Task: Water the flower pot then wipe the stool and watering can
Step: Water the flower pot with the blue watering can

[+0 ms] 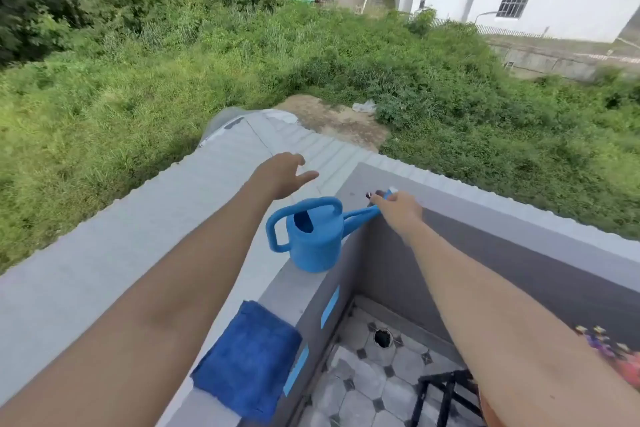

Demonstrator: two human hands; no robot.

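A blue plastic watering can (313,239) stands upright on the grey parapet ledge (287,284), its spout pointing right toward the corner. My right hand (400,210) is closed around the far end of the spout. My left hand (282,177) hovers just above and behind the can's handle, fingers spread, holding nothing. A folded blue cloth (247,359) lies on the ledge nearer to me. A black stool (446,395) shows partly at the bottom right, on the tiled floor. Flowers (609,347) peek out at the right edge behind my forearm; their pot is hidden.
The parapet meets a second wall at a corner (360,180); beyond it is a corrugated roof (242,149) and a long drop to grass. A round drain hole (382,338) sits in the tiled balcony floor (367,388). Blue tape strips (329,307) mark the wall.
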